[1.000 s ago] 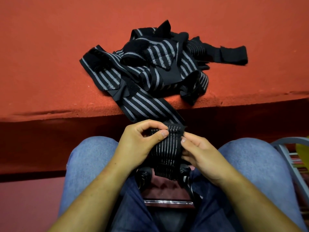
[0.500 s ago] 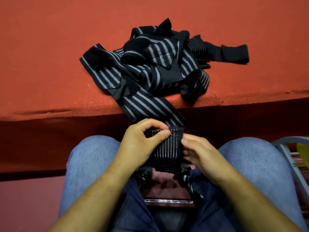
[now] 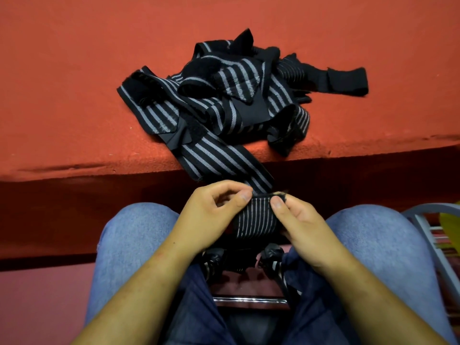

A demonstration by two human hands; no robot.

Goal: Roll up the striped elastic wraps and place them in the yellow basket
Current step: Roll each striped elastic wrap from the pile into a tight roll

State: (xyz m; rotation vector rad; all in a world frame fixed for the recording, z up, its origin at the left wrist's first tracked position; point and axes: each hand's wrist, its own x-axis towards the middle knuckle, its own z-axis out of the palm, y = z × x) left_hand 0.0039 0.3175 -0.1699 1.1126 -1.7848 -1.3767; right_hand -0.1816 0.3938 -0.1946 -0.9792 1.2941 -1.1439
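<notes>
Striped elastic wraps lie heaped on the red surface; the pile is unchanged over the last second. One strap runs off the edge towards the lap, feeding a roll. The length hanging below the hands has shortened, so winding is advancing. Left hand and right hand each pinch the roll's top edge, thumbs in front. Judgement: this wrap is part-rolled and the heap awaits. The yellow basket is not clearly in view.

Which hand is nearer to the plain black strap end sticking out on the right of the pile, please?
Right. The right hand holds the roll below and slightly left of the plain black strap end; the left hand grips the roll's far side, further left.
</notes>
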